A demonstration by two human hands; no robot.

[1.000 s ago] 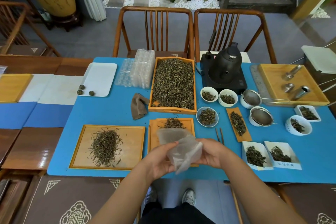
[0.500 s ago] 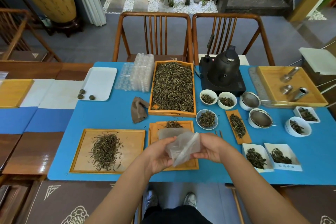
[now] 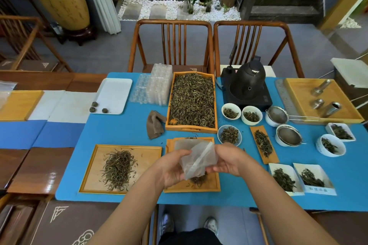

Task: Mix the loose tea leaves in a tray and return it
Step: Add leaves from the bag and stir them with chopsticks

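Note:
Both hands hold a thin translucent sheet [image 3: 197, 158] above a small orange wooden tray [image 3: 211, 185] near the table's front edge. My left hand [image 3: 173, 167] pinches its left side, and my right hand [image 3: 229, 158] grips its right side. A small heap of tea leaves [image 3: 199, 180] shows on that tray just under the sheet. Behind it stands a deep orange tray full of loose tea leaves [image 3: 192, 99]. To the left a flat wooden tray [image 3: 143, 165] carries a loose pile of tea leaves [image 3: 118, 169].
A brown cloth [image 3: 155, 124], stacked clear plastic moulds [image 3: 157, 87] and a white tray [image 3: 112, 94] with three tea balls lie at the left. A black kettle [image 3: 247, 79], several bowls of tea [image 3: 231, 111], strainers [image 3: 288, 135] and paper boats [image 3: 283, 178] crowd the right.
Both hands have kept hold of the sheet and turned it a little; it now covers the back of the small tray and a heap of leaves shows at the tray's front.

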